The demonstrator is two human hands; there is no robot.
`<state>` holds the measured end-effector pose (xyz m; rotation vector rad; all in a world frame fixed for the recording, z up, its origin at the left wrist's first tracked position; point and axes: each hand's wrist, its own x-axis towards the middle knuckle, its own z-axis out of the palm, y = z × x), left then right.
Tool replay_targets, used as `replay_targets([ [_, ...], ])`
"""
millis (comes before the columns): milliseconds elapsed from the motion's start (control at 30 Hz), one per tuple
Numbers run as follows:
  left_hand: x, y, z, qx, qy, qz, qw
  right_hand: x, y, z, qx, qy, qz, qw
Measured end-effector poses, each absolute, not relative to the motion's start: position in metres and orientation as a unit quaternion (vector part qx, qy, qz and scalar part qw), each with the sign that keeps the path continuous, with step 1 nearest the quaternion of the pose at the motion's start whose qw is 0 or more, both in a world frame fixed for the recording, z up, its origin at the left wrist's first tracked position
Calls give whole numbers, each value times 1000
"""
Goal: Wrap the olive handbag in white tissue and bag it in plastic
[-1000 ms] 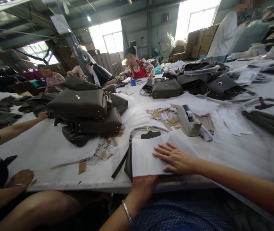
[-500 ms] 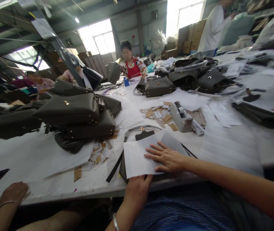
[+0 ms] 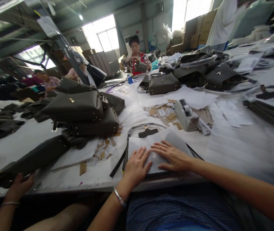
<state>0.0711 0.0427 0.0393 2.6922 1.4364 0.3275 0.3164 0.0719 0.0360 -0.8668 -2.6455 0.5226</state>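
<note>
A white sheet (image 3: 156, 165) lies over a dark bag at the table's front edge. My left hand (image 3: 138, 165) rests flat on the sheet's left part, fingers spread. On its right part lies my right hand (image 3: 173, 156), also flat with the fingers apart. Beyond the sheet show the bag's wrapped handle (image 3: 137, 127) and a dark flap (image 3: 148, 132) with a gold clasp. A dark strap (image 3: 118, 163) sticks out at the left. Most of the bag is hidden under the sheet and my hands.
Stacked dark bags (image 3: 76, 107) stand left, near scattered tags (image 3: 104, 149). A grey tape dispenser (image 3: 186, 115) stands beyond my right hand. At far left, a co-worker's hands (image 3: 19, 186) hold a dark bag. More bags (image 3: 164, 84) and a seated person (image 3: 137, 57) are farther back.
My left hand has come up from the sheet's front edge onto its top. At far left, a co-worker's hands now hold a dark bag. The person at the back has raised a bag.
</note>
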Motion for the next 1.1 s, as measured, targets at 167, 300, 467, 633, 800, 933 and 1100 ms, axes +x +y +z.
replay_targets([
  [167,64,37,30,870,474,124,50,321,71,34,-291,-921,173,195],
  [300,66,37,31,869,476,127,46,321,71,34,-277,-933,148,176],
  [467,66,38,28,869,476,128,39,319,71,35,-271,-940,124,166],
  [633,66,36,29,869,476,131,34,320,70,32,-235,-950,123,163],
  [800,66,35,30,872,469,138,27,324,69,25,-244,-936,123,223],
  [933,65,32,29,876,461,142,10,325,67,19,-233,-932,101,260],
  [1100,64,31,30,890,441,118,5,319,67,21,-242,-935,108,237],
])
